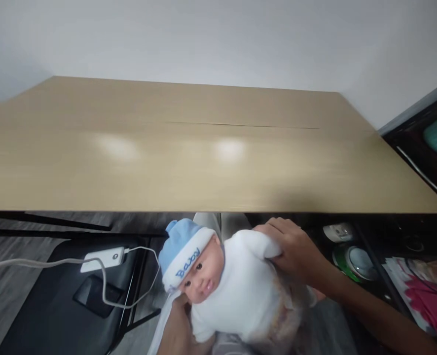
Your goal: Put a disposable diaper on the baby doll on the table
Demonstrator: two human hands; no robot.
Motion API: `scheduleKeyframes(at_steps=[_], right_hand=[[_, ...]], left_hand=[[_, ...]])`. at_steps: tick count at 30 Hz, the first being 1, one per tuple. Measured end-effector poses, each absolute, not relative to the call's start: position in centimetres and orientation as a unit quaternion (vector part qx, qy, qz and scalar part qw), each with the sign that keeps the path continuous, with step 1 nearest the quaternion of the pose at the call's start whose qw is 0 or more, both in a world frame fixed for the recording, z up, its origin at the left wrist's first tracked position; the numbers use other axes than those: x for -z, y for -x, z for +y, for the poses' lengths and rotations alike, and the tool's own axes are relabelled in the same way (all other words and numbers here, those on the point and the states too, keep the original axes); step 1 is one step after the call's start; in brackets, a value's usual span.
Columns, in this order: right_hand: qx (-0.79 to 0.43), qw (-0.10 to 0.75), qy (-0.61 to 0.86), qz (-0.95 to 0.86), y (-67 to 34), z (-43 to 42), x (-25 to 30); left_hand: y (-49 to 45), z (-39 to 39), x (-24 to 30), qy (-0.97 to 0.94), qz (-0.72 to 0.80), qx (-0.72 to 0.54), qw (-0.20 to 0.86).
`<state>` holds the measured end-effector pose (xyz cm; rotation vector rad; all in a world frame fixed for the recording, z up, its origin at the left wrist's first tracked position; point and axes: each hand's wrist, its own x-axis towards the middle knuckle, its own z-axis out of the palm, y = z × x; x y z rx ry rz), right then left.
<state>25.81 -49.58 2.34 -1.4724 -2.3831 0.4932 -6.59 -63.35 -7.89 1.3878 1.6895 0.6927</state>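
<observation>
Holding doll (240,291) near table (189,177); cabled white device (105,259) on chair (41,310)

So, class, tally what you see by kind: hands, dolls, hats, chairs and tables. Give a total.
Hands: 2 (left hand, right hand)
Doll: 1
Hat: 1
Chair: 1
Table: 1
Total: 6

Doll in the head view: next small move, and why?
I'd probably raise the doll towards the table, keeping both hands on it: the left hand and right hand already hold it from opposite sides, and it lies on the person's side of the near edge.
</observation>
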Motion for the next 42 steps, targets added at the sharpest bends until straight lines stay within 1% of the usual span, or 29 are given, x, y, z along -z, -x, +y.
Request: scheduleKeyframes(at_steps=[2, 5, 7, 11, 14, 17, 21, 23, 27, 29, 32, 34, 36, 40, 42], right_hand=[[-0.199, 0.115, 0.514, -0.826, -25.1, -50.3, 0.7], [-0.269, 0.116, 0.527, -0.798, -24.4, -49.2, 5.8], [-0.338, 0.100, 0.547, -0.759, -24.3, -48.0, 8.8], [-0.356, 0.101, 0.556, -0.744, -24.7, -46.6, 11.7], [-0.342, 0.140, 0.553, -0.747, -24.9, -46.6, 11.4], [-0.333, 0.184, 0.538, -0.752, -24.0, -47.4, 9.6], [-0.407, 0.236, 0.471, -0.746, -21.0, -49.4, 6.1], [-0.426, 0.228, 0.413, -0.772, -19.3, -50.6, 4.5], [-0.381, 0.145, 0.299, -0.863, -16.5, -52.3, 2.9], [-0.374, 0.137, 0.304, -0.866, -15.7, -52.6, 3.2], [-0.377, 0.148, 0.339, -0.850, -15.4, -52.7, 3.9], [-0.382, 0.152, 0.348, -0.843, -15.6, -52.7, 4.3], [-0.384, 0.157, 0.354, -0.839, -15.8, -52.7, 4.4], [-0.395, 0.163, 0.348, -0.834, -15.8, -52.8, 4.4], [-0.406, 0.168, 0.356, -0.825, -15.8, -52.8, 4.3]], left_hand=[[7.4, -64.0, 8.0, -0.550, 0.685, -0.226, 0.422], [8.2, -63.0, 7.4, -0.570, 0.664, -0.168, 0.454], [8.4, -62.2, 7.1, -0.581, 0.644, -0.162, 0.470], [8.6, -61.9, 7.2, -0.599, 0.627, -0.182, 0.464], [8.9, -62.6, 7.0, -0.597, 0.625, -0.172, 0.473], [9.5, -63.5, 6.8, -0.589, 0.633, -0.121, 0.488], [10.6, -64.4, 6.8, -0.616, 0.626, -0.081, 0.472], [11.2, -64.7, 6.9, -0.623, 0.620, -0.065, 0.472], [12.1, -65.5, 7.0, -0.616, 0.612, -0.058, 0.493], [12.7, -65.8, 7.0, -0.614, 0.597, -0.054, 0.514], [14.9, -66.0, 6.9, -0.604, 0.566, -0.009, 0.561], [17.6, -66.0, 7.2, -0.593, 0.544, 0.009, 0.594], [21.4, -66.0, 8.1, -0.578, 0.542, -0.005, 0.610], [30.3, -66.0, 11.5, -0.505, 0.644, -0.031, 0.574], [34.0, -66.0, 13.2, -0.438, 0.734, -0.032, 0.517]])
